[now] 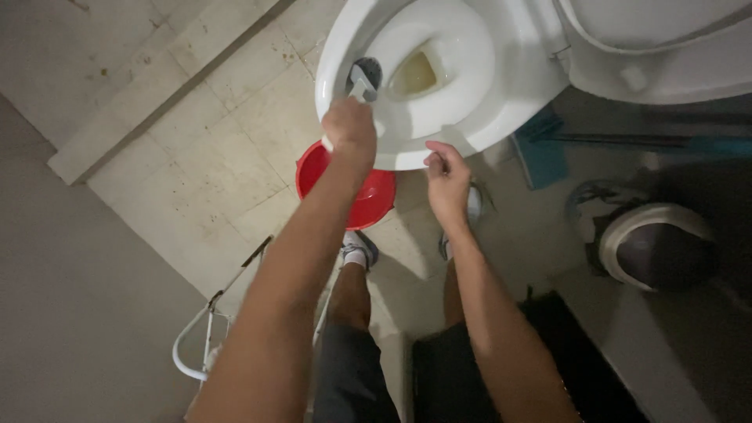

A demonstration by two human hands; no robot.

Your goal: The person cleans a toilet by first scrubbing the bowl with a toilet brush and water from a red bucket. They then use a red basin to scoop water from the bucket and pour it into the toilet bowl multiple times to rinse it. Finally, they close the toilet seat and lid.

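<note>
A white toilet bowl [470, 94] fills the top of the view, with yellowish water at its bottom. My left hand [349, 125] grips the handle of a grey toilet brush [363, 78] whose head rests against the inside wall of the bowl. My right hand [446, 176] hovers at the bowl's front rim with its fingers loosely curled and nothing in them. A red bucket [372, 200] stands on the floor just under my left forearm.
The raised lid [650, 39] is at top right. A blue dustpan-like object [540, 153] lies by the toilet base, a white-rimmed bin [654, 243] at right, a white wire frame [200, 345] at lower left. My legs and shoes stand on the beige tiles.
</note>
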